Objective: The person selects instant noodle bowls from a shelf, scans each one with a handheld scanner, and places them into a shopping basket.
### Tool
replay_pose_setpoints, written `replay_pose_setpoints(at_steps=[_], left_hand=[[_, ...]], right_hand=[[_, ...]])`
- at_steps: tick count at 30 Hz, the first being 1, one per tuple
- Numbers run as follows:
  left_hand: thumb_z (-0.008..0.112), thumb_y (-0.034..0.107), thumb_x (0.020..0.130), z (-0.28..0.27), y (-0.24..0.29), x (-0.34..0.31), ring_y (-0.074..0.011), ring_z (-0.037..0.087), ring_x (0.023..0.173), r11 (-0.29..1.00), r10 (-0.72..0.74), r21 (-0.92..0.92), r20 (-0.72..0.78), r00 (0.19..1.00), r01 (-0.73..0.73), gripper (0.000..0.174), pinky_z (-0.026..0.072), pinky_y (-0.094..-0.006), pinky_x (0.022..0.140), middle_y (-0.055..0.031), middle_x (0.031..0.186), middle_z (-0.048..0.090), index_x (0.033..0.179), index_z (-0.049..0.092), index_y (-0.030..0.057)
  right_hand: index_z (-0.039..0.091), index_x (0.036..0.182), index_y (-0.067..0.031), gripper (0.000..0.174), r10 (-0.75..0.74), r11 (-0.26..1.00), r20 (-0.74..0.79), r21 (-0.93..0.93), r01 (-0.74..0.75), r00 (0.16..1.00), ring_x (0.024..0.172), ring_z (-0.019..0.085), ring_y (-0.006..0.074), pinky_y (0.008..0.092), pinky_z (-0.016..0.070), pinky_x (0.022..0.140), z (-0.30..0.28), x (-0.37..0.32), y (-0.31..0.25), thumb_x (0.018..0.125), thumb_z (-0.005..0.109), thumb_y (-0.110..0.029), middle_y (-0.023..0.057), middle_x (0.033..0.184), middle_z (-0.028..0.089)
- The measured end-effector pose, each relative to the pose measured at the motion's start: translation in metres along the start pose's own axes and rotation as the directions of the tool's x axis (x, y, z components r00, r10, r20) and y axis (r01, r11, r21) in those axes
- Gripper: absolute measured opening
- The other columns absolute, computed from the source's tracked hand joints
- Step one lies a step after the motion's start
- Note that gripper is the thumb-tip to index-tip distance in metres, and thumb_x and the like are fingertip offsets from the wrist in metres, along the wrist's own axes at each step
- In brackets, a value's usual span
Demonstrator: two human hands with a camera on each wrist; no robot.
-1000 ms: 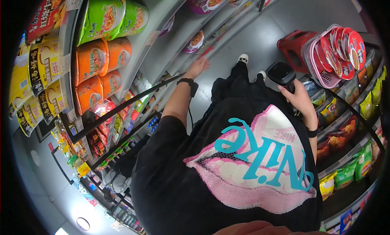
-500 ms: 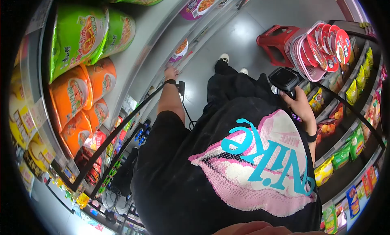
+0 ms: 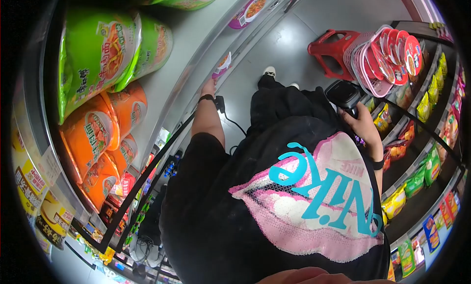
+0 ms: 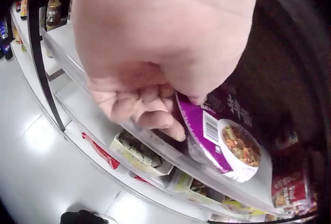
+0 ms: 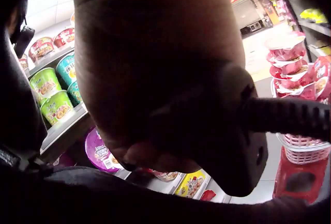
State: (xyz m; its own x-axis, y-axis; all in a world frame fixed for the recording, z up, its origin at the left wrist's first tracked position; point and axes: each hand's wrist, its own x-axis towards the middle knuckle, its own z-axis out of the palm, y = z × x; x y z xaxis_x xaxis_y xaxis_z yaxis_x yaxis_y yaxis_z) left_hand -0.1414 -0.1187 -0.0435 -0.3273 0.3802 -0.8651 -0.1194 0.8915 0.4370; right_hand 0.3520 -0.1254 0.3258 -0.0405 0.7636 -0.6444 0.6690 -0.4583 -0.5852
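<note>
In the left wrist view a purple instant noodle bowl (image 4: 217, 141) sits tilted at the clear front edge of a shelf, its barcode and noodle picture showing. My left hand (image 4: 165, 43) grips its near edge, thumb at the top and fingers curled beside it. From the head view, the left hand (image 3: 209, 87) meets the small purple bowl (image 3: 223, 65) low on the left shelving. My right hand (image 3: 365, 124) holds a black handheld barcode scanner (image 3: 343, 95) by its handle. The right wrist view shows that hand (image 5: 155, 79) in shadow round the scanner (image 5: 227, 146), with its coiled cable.
Green noodle buckets (image 3: 100, 58) and orange noodle buckets (image 3: 93, 132) fill the near left shelf. At right, a pink basket (image 3: 375, 63) heaped with red-lidded bowls (image 3: 395, 51) rests on a red stool (image 3: 333, 51). Snack bags (image 3: 417, 181) line the right-hand shelf; a black strap crosses there.
My left hand has moved in to the shelf and taken hold of the purple noodle bowl, which now tilts. The view has shifted closer to the left shelf. The right hand keeps holding the scanner.
</note>
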Motion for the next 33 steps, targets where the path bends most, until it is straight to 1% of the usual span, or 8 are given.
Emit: replay_pose_setpoints(at_steps=[1,3,5,15,19,22,29,33], left_hand=[[0.050,0.052,0.093,0.002,0.002,-0.007,-0.0041,0.041,0.060,0.994,0.102,-0.030,0.029,0.994,-0.101,0.034,0.0317,-0.0215,0.052,0.0053,0.074,0.053,0.106,0.055,0.0199],[0.051,0.026,0.091,0.002,-0.001,-0.007,-0.0070,0.045,0.064,0.984,0.116,-0.137,0.002,0.993,-0.114,0.015,0.0351,-0.0284,0.058,0.0034,0.075,0.060,0.092,0.062,0.0164],[0.053,0.054,0.091,-0.001,-0.005,-0.009,-0.0039,0.043,0.060,0.967,0.191,-0.194,0.116,0.975,-0.167,0.040,0.0337,-0.0202,0.054,0.0040,0.075,0.056,0.100,0.058,0.0152],[0.053,0.055,0.090,0.041,-0.012,-0.098,-0.0113,0.050,0.062,0.936,0.316,0.137,0.085,0.945,-0.325,0.055,0.0392,-0.0271,0.060,-0.0013,0.066,0.057,0.070,0.063,0.0046],[0.053,0.054,0.090,0.055,-0.024,-0.120,-0.0150,0.056,0.063,0.843,0.423,0.272,0.198,0.884,-0.464,0.057,0.0447,-0.0298,0.064,-0.0066,0.067,0.062,0.076,0.066,-0.0005],[0.054,0.051,0.091,0.067,-0.019,-0.157,-0.0176,0.060,0.067,0.798,0.443,0.356,0.200,0.874,-0.486,0.055,0.0469,-0.0309,0.067,-0.0103,0.070,0.065,0.080,0.068,-0.0017],[0.056,0.041,0.093,0.082,-0.013,-0.213,-0.0205,0.066,0.071,0.714,0.590,0.354,0.163,0.791,-0.605,0.045,0.0494,-0.0327,0.067,-0.0131,0.076,0.068,0.093,0.067,-0.0025],[0.054,0.039,0.095,0.080,0.003,-0.251,-0.0208,0.066,0.070,0.630,0.727,0.367,0.033,0.686,-0.685,0.043,0.0495,-0.0329,0.067,-0.0127,0.075,0.067,0.095,0.065,-0.0031]], right_hand=[[0.056,0.112,0.0029,0.036,-0.003,1.000,0.001,-0.003,0.003,1.000,0.082,0.053,0.0118,0.0293,0.0459,0.078,0.001,0.000,0.000,0.084,0.069,-0.016,0.0092,0.089,0.063],[0.056,0.113,0.0028,0.036,-0.025,1.000,0.053,0.003,0.024,0.998,0.082,0.054,0.0121,0.0298,0.0463,0.078,0.001,0.005,0.000,0.084,0.069,-0.016,0.0098,0.090,0.063],[0.056,0.113,0.0033,0.036,-0.028,0.999,0.071,-0.025,0.030,0.997,0.081,0.054,0.0125,0.0299,0.0467,0.077,0.001,0.006,-0.007,0.085,0.068,-0.016,0.0104,0.091,0.064],[0.055,0.115,0.0035,0.037,-0.139,0.984,0.121,-0.095,0.151,0.983,0.080,0.059,0.0177,0.0312,0.0479,0.077,-0.004,0.002,0.006,0.085,0.067,-0.016,0.0115,0.089,0.064],[0.057,0.111,0.0026,0.034,-0.025,0.996,0.162,-0.082,0.039,0.986,0.061,0.056,0.0128,0.0295,0.0479,0.060,-0.011,-0.007,0.009,0.085,0.068,-0.017,0.0078,0.077,0.061],[0.057,0.108,0.0022,0.032,-0.149,0.988,0.144,-0.012,0.152,0.978,0.053,0.052,0.0091,0.0278,0.0442,0.051,-0.011,-0.011,0.030,0.085,0.067,-0.018,0.0053,0.071,0.059],[0.058,0.108,0.0026,0.035,-0.159,0.987,0.170,0.063,0.150,0.973,0.056,0.053,0.0098,0.0278,0.0451,0.054,-0.017,-0.023,0.054,0.084,0.069,-0.020,0.0076,0.075,0.061],[0.058,0.110,0.0033,0.037,-0.323,0.945,0.129,0.091,0.313,0.938,0.062,0.055,0.0131,0.0305,0.0472,0.061,-0.016,-0.020,0.075,0.083,0.068,-0.020,0.0113,0.082,0.063]])
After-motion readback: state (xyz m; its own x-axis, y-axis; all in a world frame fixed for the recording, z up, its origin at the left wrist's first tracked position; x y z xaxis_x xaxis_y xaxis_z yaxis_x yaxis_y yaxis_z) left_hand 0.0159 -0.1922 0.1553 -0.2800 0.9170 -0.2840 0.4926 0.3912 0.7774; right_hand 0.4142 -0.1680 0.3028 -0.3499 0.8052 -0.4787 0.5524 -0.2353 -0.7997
